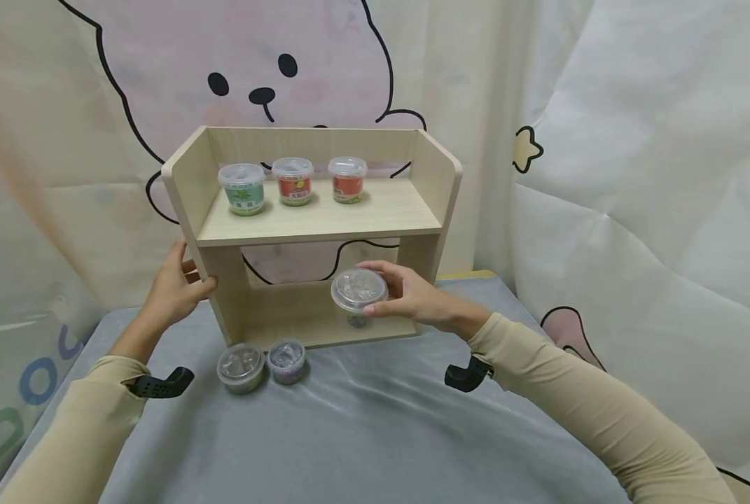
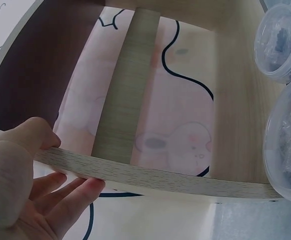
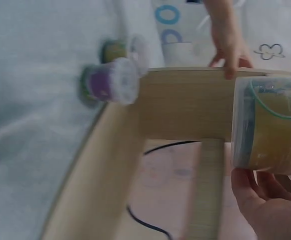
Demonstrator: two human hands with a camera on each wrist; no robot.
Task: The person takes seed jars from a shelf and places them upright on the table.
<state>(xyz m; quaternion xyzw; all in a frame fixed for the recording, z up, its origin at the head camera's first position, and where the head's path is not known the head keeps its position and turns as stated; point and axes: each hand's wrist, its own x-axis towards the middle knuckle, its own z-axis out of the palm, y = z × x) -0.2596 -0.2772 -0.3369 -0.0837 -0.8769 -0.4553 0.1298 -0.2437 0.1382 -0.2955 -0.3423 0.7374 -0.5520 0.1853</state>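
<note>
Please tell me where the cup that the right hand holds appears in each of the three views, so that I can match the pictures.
Head view: the held cup is at centre, before the lower shelf opening, in the right hand.
Left wrist view: not surely in it; two lidded cups show at the right edge, but I cannot tell which they are.
Right wrist view: at the right edge, above the fingers.
Shared landmark: the wooden shelf, whose left side panel the left hand holds.

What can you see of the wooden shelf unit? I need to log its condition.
The wooden shelf unit is a small two-tier rack of pale wood-grain board with rounded side panels, standing upright on the grey cloth. Three lidded cups stand in a row on its upper shelf. The left hand grips its left side panel; the right hand holds a clear-lidded cup at the lower tier's opening. No damage shows.
</note>
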